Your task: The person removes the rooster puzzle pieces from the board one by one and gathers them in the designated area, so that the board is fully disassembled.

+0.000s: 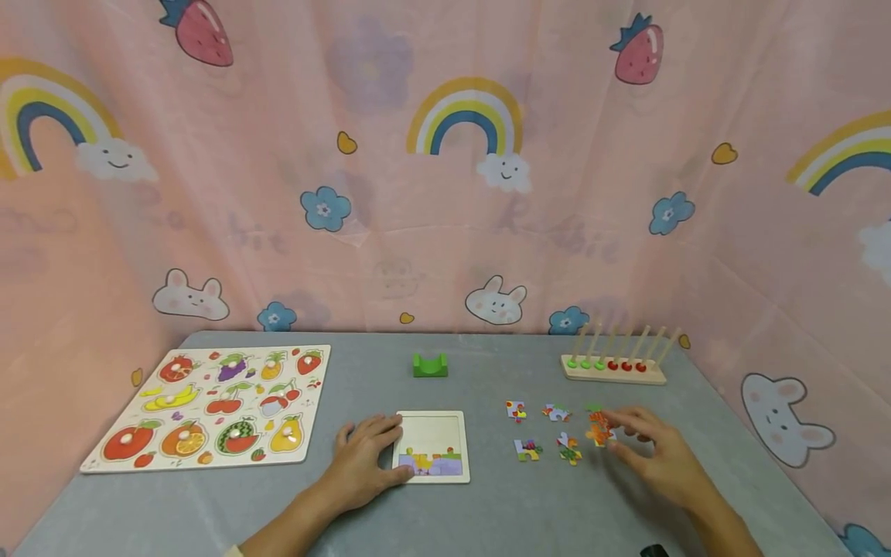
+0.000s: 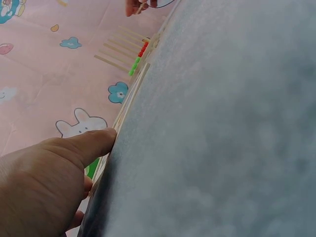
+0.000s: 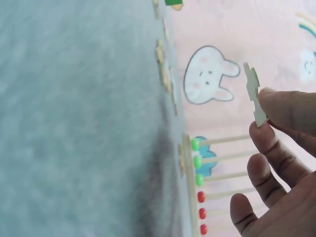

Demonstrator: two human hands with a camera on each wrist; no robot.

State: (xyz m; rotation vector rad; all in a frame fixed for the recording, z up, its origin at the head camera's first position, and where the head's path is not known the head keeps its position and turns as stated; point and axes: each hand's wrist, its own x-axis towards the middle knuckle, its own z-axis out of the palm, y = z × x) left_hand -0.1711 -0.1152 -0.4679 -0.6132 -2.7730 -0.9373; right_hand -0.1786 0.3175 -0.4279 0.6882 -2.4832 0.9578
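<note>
My left hand [image 1: 363,458] rests at the left side of a small wooden puzzle tray [image 1: 466,449]. Its thumb presses on the tray's near left part, and its fingers lie by the far left corner. Assembled pieces [image 1: 438,464] fill the tray's lower part; bare wood shows above. In the right wrist view, a thin jigsaw piece [image 3: 253,91] is pinched between thumb and index of my right hand [image 3: 284,163], raised off the table. From the head, an orange patterned area shows at those fingertips. Left of it lie several loose jigsaw pieces [image 1: 527,449].
A wooden fruit knob puzzle board [image 1: 240,422] lies on the left of the grey table [image 1: 487,526]. A green curved block [image 1: 430,367] stands behind the tray. At the back right is a peg rack [image 1: 612,373] with green and red beads. A patterned pink curtain [image 1: 418,255] surrounds the table.
</note>
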